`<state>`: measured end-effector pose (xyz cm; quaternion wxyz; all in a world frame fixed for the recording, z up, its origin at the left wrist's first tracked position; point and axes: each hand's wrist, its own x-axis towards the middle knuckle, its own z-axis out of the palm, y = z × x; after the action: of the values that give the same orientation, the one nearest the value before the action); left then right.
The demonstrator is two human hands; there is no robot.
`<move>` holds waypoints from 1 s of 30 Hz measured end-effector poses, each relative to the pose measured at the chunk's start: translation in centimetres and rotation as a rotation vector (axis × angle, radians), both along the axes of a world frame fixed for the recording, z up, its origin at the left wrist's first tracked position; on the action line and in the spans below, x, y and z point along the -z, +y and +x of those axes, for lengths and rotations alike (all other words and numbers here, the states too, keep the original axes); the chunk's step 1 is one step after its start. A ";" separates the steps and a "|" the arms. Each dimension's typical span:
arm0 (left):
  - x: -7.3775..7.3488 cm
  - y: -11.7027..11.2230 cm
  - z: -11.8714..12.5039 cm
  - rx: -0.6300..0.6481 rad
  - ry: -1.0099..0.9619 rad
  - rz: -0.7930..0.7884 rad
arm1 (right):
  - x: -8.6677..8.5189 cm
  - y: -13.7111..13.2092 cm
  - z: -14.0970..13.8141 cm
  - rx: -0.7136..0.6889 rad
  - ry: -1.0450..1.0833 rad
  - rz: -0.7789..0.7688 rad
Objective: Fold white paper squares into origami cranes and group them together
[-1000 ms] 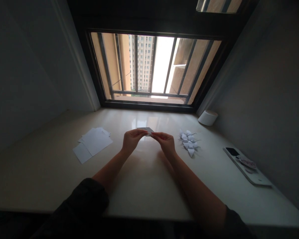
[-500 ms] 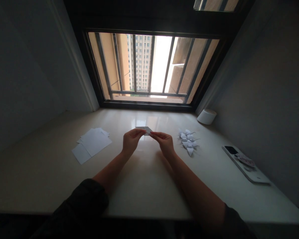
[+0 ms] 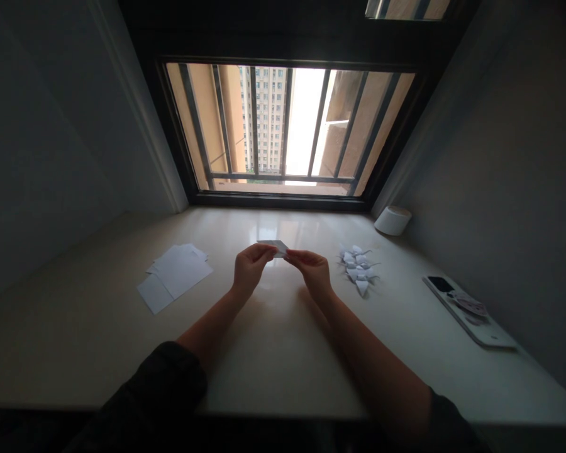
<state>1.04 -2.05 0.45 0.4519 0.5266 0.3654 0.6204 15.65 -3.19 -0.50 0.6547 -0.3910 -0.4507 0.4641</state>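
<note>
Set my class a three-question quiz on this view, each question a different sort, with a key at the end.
1. True or false: the left hand holds a small piece of folded paper at its fingertips.

2. Fill the gap: the flat sheets lie on the person's ____ side.

3. Choose one. Between the right hand and the phone lie:
A) scissors
B) small folded shapes
C) coloured pencils

Key: 1. True. 2. left. 3. B.
</note>
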 end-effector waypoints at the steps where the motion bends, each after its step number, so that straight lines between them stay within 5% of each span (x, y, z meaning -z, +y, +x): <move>1: -0.1 -0.1 0.0 0.002 0.002 0.018 | 0.0 0.0 0.0 -0.005 0.010 -0.007; 9: -0.1 -0.1 0.0 -0.005 0.029 0.111 | 0.0 0.0 0.2 -0.006 -0.014 -0.056; 30: 0.0 -0.3 0.2 -0.001 0.022 0.016 | -0.4 0.0 0.1 0.018 0.041 -0.048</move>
<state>1.26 -2.39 0.47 0.4434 0.5366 0.3656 0.6179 15.71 -3.23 -0.09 0.6584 -0.4011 -0.4226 0.4766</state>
